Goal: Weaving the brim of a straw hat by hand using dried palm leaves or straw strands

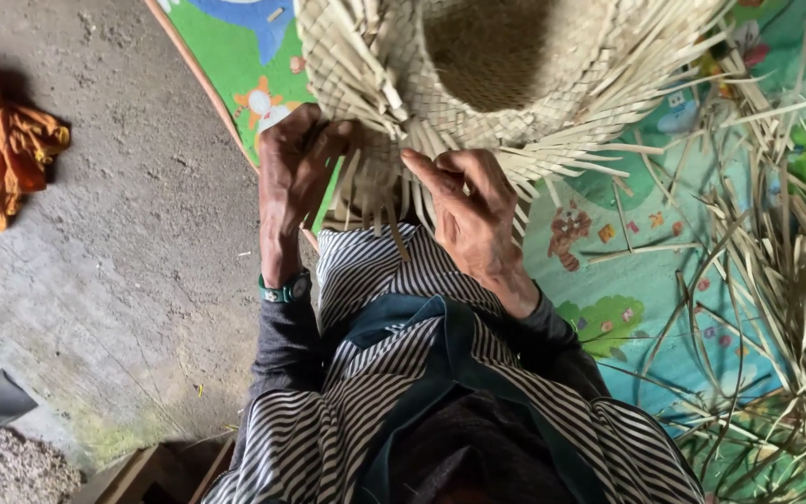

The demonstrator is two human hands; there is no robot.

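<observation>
A half-woven straw hat [506,65] of pale palm strips lies in front of me, its crown up and loose strip ends fanning from the brim. My left hand [293,168], with a green wristband, grips the brim's near left edge and its hanging strips. My right hand [466,210] pinches loose strips at the brim's near edge, fingers curled around them. Below my hands lie my striped garment [375,392] and dark sleeves.
A colourful play mat [627,271] covers the ground under the hat. A heap of loose dried palm strips [785,280] lies at the right. Bare concrete floor [123,261] spreads at the left, with an orange cloth [0,140] crumpled on it.
</observation>
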